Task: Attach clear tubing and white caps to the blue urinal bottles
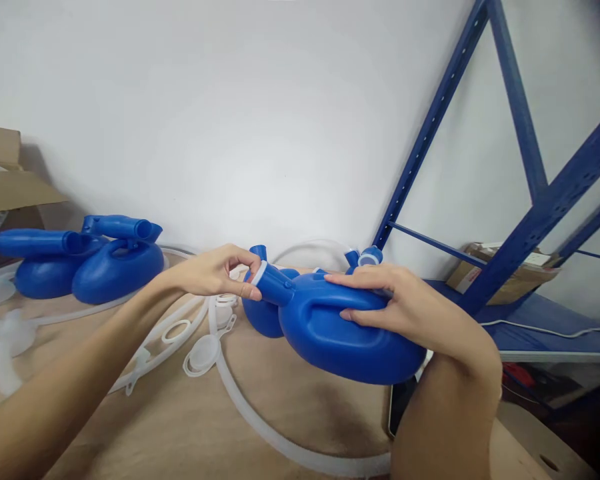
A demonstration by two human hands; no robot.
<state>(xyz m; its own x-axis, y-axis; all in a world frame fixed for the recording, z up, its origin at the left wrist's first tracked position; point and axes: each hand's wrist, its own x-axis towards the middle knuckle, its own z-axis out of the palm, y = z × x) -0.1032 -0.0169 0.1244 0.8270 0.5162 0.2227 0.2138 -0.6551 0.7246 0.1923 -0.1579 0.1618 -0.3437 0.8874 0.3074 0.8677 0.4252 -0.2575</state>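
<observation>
A blue plastic urinal bottle (325, 343) with a moulded handle is held up on its side over the table, its neck pointing left. My right hand (405, 303) grips it around the handle, thumb and fingers on the body. At the mouth of the neck, my left hand (217, 270) pinches a white ring (261, 272) between thumb and fingers. The ring sits at the opening; whether it is fully seated, I cannot tell. Behind stands another blue bottle (263, 319), partly hidden, and a bottle neck with a white ring (371, 256) shows past my right hand.
Two more blue bottles (117, 272) stand at the left. Translucent hose (280, 437), a white cap (203, 353) and a loose white ring (176, 331) lie on the brown table (180, 427). A phone (403, 400) lies by my right forearm. A blue metal rack (433, 127) stands right.
</observation>
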